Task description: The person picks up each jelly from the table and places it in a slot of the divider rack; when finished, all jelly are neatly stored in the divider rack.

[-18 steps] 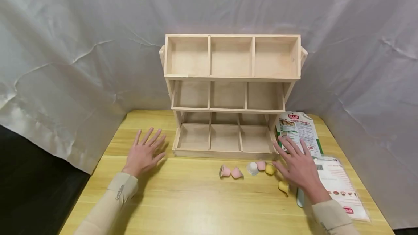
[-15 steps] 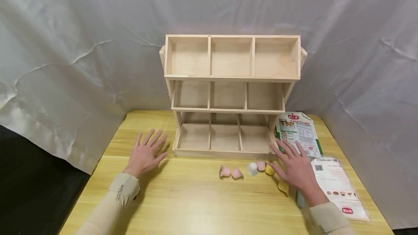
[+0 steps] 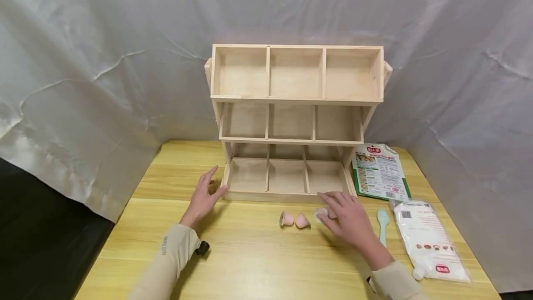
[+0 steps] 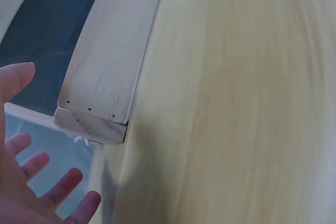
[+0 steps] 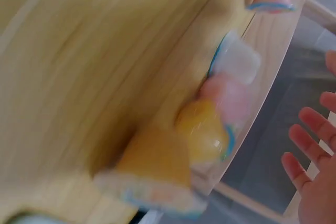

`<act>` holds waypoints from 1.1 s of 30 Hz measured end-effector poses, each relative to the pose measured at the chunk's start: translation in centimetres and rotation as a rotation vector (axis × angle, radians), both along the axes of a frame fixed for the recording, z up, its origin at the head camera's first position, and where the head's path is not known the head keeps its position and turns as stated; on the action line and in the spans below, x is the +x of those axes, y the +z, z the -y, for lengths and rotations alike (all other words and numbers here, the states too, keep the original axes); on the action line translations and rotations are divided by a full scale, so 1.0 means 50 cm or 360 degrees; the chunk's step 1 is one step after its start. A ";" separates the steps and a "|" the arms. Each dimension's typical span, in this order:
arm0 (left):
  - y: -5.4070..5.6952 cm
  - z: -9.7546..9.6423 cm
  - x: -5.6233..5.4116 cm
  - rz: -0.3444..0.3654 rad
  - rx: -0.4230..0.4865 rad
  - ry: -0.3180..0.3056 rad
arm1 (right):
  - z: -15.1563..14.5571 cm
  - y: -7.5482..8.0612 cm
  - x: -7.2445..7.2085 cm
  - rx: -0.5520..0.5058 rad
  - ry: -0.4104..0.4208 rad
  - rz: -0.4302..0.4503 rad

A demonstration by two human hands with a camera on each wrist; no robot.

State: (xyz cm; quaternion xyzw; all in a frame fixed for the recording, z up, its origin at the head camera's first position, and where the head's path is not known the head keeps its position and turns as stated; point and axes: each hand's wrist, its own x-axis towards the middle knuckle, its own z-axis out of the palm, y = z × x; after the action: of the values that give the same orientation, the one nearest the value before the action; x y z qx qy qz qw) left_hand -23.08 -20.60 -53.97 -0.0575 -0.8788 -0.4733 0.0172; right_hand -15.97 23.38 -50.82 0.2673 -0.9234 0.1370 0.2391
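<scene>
Fingers loose and holding nothing, your left hand (image 3: pixel 204 198) is just beside the front left corner of the three-tier wooden rack (image 3: pixel 287 196) on the desk (image 3: pixel 250 258). Along the rack's front edge come two pink jelly cups (image 3: pixel 286 218), then a white jelly cup (image 5: pixel 239 61), another pink jelly cup (image 5: pixel 228 95) and two yellow jelly cups (image 5: pixel 205 132), near your extended, ungrasping right hand (image 3: pixel 350 216). Rightward lies a mint spoon (image 3: pixel 382 221). This looks like the reach; picking would call for pinching one cup alone.

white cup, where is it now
In the head view, the white cup is on the table, right of two pink cups, in front of the rack, partly hidden by the right hand.
</scene>
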 end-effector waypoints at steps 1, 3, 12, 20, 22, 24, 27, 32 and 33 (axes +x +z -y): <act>-0.003 -0.002 -0.002 0.0022 0.0076 0.0004 | 0.008 -0.001 0.001 0.0003 -0.0004 0.0022; -0.008 -0.006 -0.005 0.0058 0.0216 0.0007 | 0.022 -0.004 0.004 0.0015 -0.0024 0.0087; -0.035 -0.038 -0.017 0.0145 0.0600 -0.0014 | 0.066 -0.025 0.001 0.0052 -0.0087 0.0376; -0.064 -0.049 -0.004 0.0079 0.0706 0.0030 | 0.089 -0.036 0.001 0.0061 -0.0126 0.0520; -0.070 -0.049 -0.001 0.0062 0.0703 0.0040 | 0.092 -0.040 0.001 0.0077 -0.0140 0.0539; -0.074 -0.049 0.001 0.0050 0.0685 0.0055 | 0.093 -0.044 0.000 0.0092 -0.0144 0.0544; -0.078 -0.050 0.002 0.0034 0.0645 0.0079 | 0.096 -0.050 -0.001 0.0116 -0.0133 0.0535; -0.078 -0.052 -0.003 -0.0007 0.0550 0.0092 | 0.101 -0.052 -0.004 0.0136 -0.0141 0.0510; -0.077 -0.051 -0.004 -0.0013 0.0537 0.0093 | 0.102 -0.052 -0.005 0.0139 -0.0147 0.0505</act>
State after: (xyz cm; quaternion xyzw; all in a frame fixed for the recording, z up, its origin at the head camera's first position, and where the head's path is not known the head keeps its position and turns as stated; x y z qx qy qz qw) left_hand -23.29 -18.03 -57.81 -0.0300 -0.7880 -0.6133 0.0439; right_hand -16.20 18.26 -53.41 0.2098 -0.9659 0.1262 0.0846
